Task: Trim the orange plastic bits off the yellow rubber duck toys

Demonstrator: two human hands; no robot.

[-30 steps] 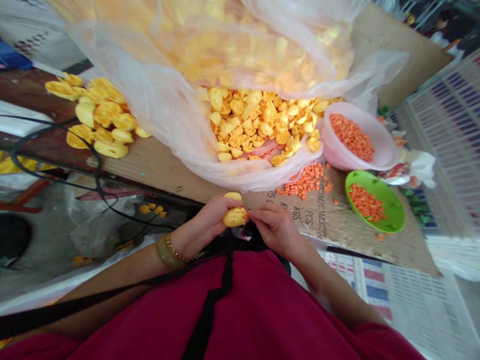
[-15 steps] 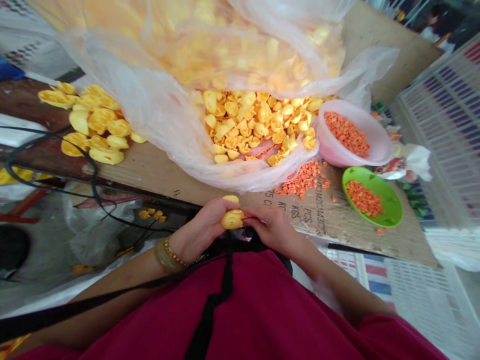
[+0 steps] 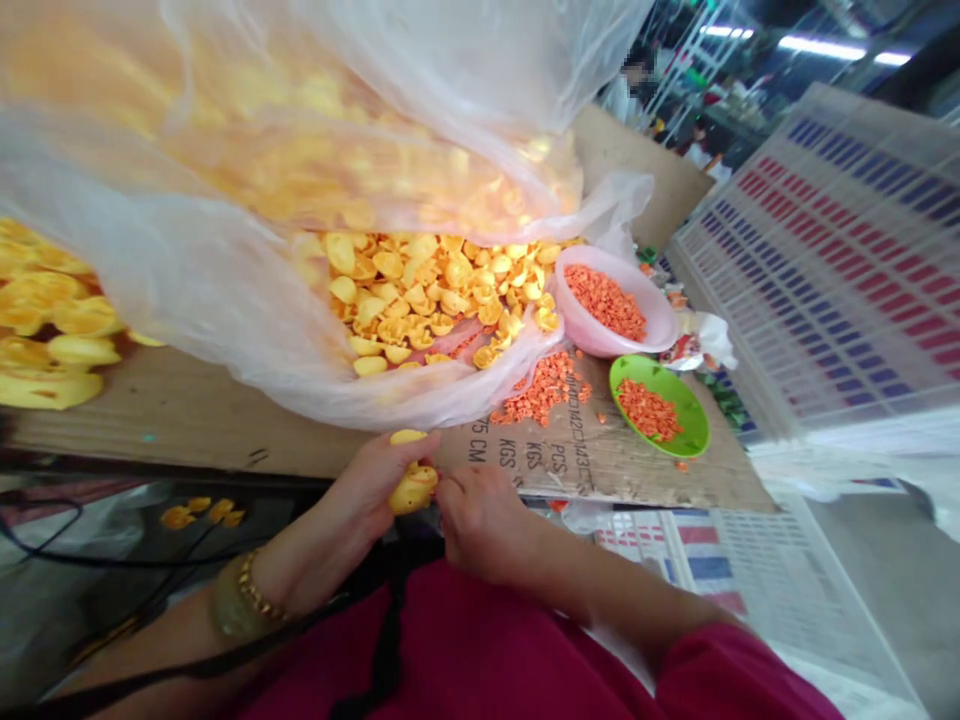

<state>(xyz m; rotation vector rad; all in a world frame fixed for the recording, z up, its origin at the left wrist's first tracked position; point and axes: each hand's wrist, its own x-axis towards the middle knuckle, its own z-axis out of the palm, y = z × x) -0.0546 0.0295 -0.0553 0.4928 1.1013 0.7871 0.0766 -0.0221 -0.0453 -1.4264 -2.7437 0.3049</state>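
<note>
My left hand is wrapped round a yellow plastic piece with rounded lobes, at the near edge of the cardboard. Against the right side of this piece are the closed fingertips of my right hand; what they pinch is too small to make out. Beyond both hands lies a clear plastic bag, its mouth full of yellow half shells. Small orange pieces lie loose on the cardboard. More fill a pink bowl and a green dish to the right.
Larger yellow shells lie on the left of the cardboard. White crates with red and blue slots stand at the right. Dark cables hang below the left edge. A person is far off at the top.
The view has turned to the right, so the bag, bowls and hands appear further left and more crates show. My left hand still holds the yellow piece, with my right hand beside it.
</note>
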